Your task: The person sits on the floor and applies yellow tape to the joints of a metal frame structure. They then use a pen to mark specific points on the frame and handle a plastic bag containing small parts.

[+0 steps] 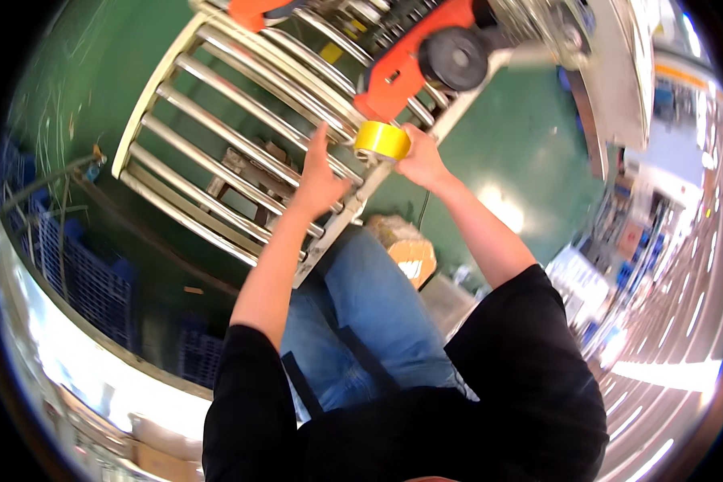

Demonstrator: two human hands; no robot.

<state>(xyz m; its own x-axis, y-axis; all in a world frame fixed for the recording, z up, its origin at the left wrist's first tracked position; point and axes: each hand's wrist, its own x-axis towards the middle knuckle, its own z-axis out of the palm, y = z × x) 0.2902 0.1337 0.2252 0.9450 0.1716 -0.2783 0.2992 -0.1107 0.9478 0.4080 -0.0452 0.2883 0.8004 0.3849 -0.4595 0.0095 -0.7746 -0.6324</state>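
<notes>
Yellow tape, a glossy round roll (382,140), sits at the near edge of the metal roller conveyor with its cream-painted frame (217,161), right where the long steel rollers end. My right hand (420,158) is closed around the roll from its right side, fingers wrapped over the rim and thumb pressed against it, so the roll lies just left of my palm. My left hand (317,178) rests open on the rollers just left of the roll, fingers stretched up and together, the fingertips close to the roll though I cannot tell whether they touch it. Just above the roll stands an orange machine with a black wheel (426,60). Below my arms are my blue jeans (369,313) and, beside them on the green floor (522,153), a brown cardboard box (406,249).
</notes>
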